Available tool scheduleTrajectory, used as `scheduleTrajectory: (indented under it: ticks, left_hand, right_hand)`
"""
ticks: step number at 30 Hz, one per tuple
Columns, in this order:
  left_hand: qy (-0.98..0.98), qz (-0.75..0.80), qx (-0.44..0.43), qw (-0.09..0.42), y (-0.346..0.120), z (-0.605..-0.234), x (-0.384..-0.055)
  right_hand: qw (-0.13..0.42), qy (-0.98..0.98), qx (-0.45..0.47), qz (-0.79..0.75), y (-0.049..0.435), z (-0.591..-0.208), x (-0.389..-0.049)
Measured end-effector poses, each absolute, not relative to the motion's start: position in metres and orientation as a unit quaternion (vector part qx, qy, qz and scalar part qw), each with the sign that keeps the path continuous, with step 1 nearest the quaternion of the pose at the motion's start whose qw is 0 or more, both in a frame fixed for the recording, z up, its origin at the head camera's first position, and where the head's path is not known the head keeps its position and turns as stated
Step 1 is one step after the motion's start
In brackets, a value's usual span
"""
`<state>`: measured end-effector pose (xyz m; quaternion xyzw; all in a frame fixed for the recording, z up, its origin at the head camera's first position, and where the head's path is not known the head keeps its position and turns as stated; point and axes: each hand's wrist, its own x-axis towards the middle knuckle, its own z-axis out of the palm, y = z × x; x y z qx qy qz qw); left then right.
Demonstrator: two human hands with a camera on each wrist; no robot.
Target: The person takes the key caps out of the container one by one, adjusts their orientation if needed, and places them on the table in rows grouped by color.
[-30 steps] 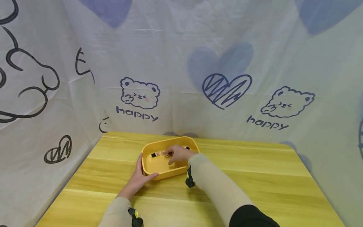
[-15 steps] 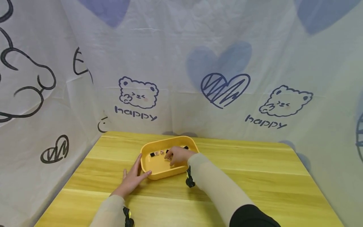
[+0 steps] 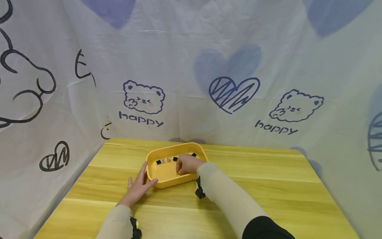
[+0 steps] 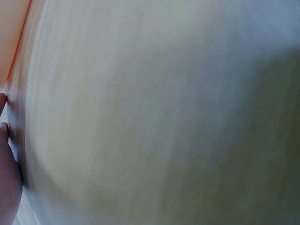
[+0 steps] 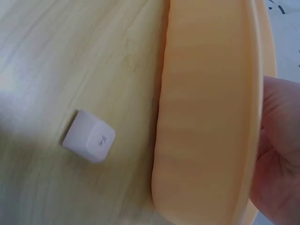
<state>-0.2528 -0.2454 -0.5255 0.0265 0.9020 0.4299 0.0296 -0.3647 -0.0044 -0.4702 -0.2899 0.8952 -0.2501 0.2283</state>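
Observation:
A yellow plastic tray [image 3: 167, 182] stands on the table with several small keycaps inside, black and pale pink. A black keycap [image 3: 158, 162] lies beside a pale keycap [image 3: 162, 161] at the left of the row. My left hand [image 3: 137, 191] touches the tray's left end, thumb and forefinger spread along its outer wall. Over the near wall reaches my right hand [image 3: 188, 164], fingers curled down toward the tray floor; its fingertips, and anything between them, are hidden. In the right wrist view a pale keycap [image 5: 90, 137] sits on the table outside the near wall.
The wood-grain table [image 3: 253, 186] extends right of the tray and in front of it. A white printed cloth [image 3: 185, 66] hangs behind and along the sides. My right forearm crosses the table from the lower right.
My left hand has shifted left, its thumb sliding back along the tray's near corner. My right hand has drawn back from the row of keycaps, toward the tray's near side.

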Motion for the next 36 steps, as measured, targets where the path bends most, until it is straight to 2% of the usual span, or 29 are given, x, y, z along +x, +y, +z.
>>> scheduleTrajectory:
  ticks: [10,17,24,36]
  left_hand:
    - [0.898,0.438,0.024,0.02,-0.254,-0.526,-0.251]
    - [0.843,0.536,0.042,0.025,-0.252,-0.532,-0.254]
    - [0.834,0.548,0.032,0.044,-0.247,-0.53,-0.254]
    - [0.816,0.574,0.033,0.066,-0.241,-0.526,-0.257]
  right_hand:
    - [0.174,0.879,-0.333,-0.293,0.009,-0.448,-0.361]
    - [0.141,0.868,-0.337,-0.336,0.033,-0.44,-0.346]
    - [0.104,0.862,-0.319,-0.379,0.063,-0.439,-0.326]
    - [0.074,0.859,-0.264,-0.432,0.098,-0.445,-0.296]
